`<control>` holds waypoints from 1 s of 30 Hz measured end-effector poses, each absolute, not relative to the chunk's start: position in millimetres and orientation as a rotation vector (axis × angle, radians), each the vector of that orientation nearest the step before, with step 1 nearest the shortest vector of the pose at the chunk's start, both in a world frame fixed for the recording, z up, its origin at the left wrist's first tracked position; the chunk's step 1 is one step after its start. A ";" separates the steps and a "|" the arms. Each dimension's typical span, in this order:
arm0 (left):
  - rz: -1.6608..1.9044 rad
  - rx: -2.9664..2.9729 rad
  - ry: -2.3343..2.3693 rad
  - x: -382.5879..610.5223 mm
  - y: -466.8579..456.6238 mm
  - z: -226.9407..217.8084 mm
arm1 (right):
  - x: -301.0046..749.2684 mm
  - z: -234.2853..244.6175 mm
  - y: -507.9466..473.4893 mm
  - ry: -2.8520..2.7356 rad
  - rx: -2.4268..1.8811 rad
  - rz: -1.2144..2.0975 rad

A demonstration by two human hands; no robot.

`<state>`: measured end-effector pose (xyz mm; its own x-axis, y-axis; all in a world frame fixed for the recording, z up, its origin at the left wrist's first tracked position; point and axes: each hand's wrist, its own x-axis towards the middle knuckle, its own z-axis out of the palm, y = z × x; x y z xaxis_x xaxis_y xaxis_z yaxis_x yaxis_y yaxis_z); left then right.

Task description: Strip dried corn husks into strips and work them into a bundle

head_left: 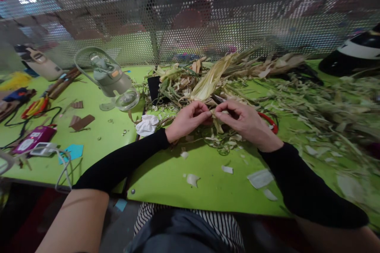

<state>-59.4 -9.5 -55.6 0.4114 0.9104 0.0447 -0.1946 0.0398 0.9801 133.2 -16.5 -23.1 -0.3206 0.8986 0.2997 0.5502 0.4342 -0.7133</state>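
My left hand and my right hand meet over the middle of the green table, thumbs and fingertips pinched close together. Between them is a small pale strip of corn husk, partly covered by the fingers. Just beyond the hands, a bundle of yellowish corn husk leans on a heap of dried leaves. Curled husk scraps lie under the hands. A red-handled tool sits beside my right wrist, mostly hidden by it. Crumpled white tissue lies left of my left hand.
A clear bottle with a grey-green lid stands at the left. Farther left are a purple device, a white cable and red-yellow pliers. Loose husks cover the right side. A perforated metal screen borders the back.
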 end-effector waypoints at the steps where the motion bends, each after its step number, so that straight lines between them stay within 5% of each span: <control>1: 0.971 1.242 0.760 -59.5 -9.2 -55.4 | 133.1 -23.8 -16.0 -1.999 -1.221 0.650; 30: 1.049 0.939 0.613 -57.3 -9.2 -56.0 | 124.3 -31.5 -16.9 -1.796 -1.316 0.471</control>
<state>-57.3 -9.2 -56.0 0.3961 0.9182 0.0042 -0.4473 0.1890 0.8742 124.3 -16.9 -31.5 -0.0974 0.9096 0.4039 0.5945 0.3786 -0.7094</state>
